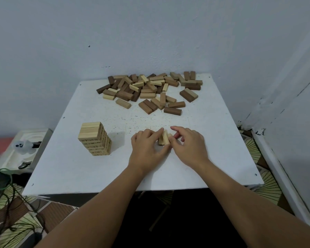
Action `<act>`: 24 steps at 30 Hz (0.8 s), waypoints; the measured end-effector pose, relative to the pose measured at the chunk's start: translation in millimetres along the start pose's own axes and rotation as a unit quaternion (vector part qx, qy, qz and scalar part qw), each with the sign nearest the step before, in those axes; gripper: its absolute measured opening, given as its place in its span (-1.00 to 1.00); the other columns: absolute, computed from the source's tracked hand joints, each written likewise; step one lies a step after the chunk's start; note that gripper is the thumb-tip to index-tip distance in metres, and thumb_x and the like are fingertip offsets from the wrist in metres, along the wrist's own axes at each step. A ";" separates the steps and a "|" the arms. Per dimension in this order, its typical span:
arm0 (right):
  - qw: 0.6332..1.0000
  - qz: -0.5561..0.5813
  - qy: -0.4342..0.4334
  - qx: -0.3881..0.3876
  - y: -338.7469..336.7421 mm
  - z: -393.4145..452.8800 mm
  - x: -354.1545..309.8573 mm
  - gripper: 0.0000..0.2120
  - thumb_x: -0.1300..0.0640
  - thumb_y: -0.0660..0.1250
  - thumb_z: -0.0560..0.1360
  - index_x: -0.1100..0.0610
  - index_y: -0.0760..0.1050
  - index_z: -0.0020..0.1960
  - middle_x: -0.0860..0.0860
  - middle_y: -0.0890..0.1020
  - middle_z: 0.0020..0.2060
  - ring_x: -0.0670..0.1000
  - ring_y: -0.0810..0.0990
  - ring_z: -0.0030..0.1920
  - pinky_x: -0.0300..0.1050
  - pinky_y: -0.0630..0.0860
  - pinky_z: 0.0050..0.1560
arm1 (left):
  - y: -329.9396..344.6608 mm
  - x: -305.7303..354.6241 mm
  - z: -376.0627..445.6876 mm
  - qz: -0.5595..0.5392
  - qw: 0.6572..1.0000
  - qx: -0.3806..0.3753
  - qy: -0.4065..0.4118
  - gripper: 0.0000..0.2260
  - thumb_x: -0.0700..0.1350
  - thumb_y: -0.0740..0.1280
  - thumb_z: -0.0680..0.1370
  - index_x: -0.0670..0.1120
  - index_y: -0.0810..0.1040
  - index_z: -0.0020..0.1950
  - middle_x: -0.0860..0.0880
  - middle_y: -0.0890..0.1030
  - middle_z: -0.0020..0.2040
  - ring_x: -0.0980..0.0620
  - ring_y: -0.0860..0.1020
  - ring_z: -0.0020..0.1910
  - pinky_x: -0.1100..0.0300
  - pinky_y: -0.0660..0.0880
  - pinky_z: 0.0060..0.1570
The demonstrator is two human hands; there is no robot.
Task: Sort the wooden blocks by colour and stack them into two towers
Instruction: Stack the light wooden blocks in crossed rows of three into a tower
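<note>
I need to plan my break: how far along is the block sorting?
Done: one light tower stands several layers high. In hand: left hand and right hand grip a few light blocks together on the table. Left: the mixed pile; no dark tower yet.

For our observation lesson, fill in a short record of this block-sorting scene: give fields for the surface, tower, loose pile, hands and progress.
surface: white table set against a wall
tower: light tower, light blocks only, near left
loose pile: mixed pile of light and dark blocks, far side
hands: left hand and right hand together grip a few light blocks on the table
progress: one tower standing; no dark tower yet
</note>
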State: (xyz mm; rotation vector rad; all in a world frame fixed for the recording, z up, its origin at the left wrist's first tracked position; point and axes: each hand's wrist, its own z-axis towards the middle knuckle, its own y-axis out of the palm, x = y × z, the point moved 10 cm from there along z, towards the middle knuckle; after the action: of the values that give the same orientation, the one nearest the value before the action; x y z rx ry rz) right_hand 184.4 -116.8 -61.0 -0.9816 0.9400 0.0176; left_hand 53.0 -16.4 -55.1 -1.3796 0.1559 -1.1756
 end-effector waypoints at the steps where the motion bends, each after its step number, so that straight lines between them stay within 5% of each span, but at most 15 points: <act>1: 1.000 0.003 0.001 -0.001 -0.2 0.0 0.0 -0.69 -0.09 0.32 0.59 -0.16 0.56 0.31 -0.26 0.62 -0.12 -0.13 0.51 -0.06 0.03 0.41 0.32 | 1.1 -0.1 -0.7 -0.002 1.000 -0.003 0.002 -0.48 0.26 0.39 0.53 0.15 0.53 0.46 0.17 0.46 0.01 0.11 0.43 0.14 0.11 0.16 0.37; 14: 1.000 0.019 0.006 0.002 -3.8 2.7 0.5 -0.73 -0.02 0.35 0.61 -0.08 0.58 0.30 -0.19 0.59 -0.12 -0.09 0.53 -0.07 0.10 0.49 0.22 | 12.9 3.4 0.8 0.020 0.994 -0.103 0.009 -0.39 0.26 0.01 0.53 0.27 0.31 0.60 0.10 0.34 0.04 0.04 0.27 0.10 0.05 0.24 0.31; 18: 0.996 0.037 0.024 -0.075 -3.6 6.6 0.8 -0.64 -0.07 0.31 0.62 -0.15 0.49 0.41 -0.21 0.57 -0.04 -0.15 0.53 -0.04 0.07 0.43 0.32 | 9.8 5.1 -1.3 -0.005 0.996 -0.090 -0.013 -0.37 0.30 0.14 0.49 0.25 0.35 0.57 0.16 0.33 0.01 0.08 0.29 0.12 0.08 0.27 0.32; 24: 0.971 0.033 0.011 -0.238 0.1 2.8 1.8 -0.24 -0.20 0.52 0.44 -0.20 0.28 0.55 -0.22 0.44 0.16 -0.17 0.46 0.12 -0.06 0.42 0.31 | 8.6 -2.1 3.7 -0.045 0.995 -0.090 -0.022 -0.43 0.19 0.26 0.53 0.15 0.42 0.56 0.15 0.41 0.03 0.13 0.34 0.12 0.09 0.27 0.32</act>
State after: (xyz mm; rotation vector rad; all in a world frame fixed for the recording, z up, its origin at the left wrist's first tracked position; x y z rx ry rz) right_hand 187.3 -115.4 -61.7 -1.3934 1.0113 0.2994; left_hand 59.4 -14.5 -62.1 -1.5839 0.1734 -1.2295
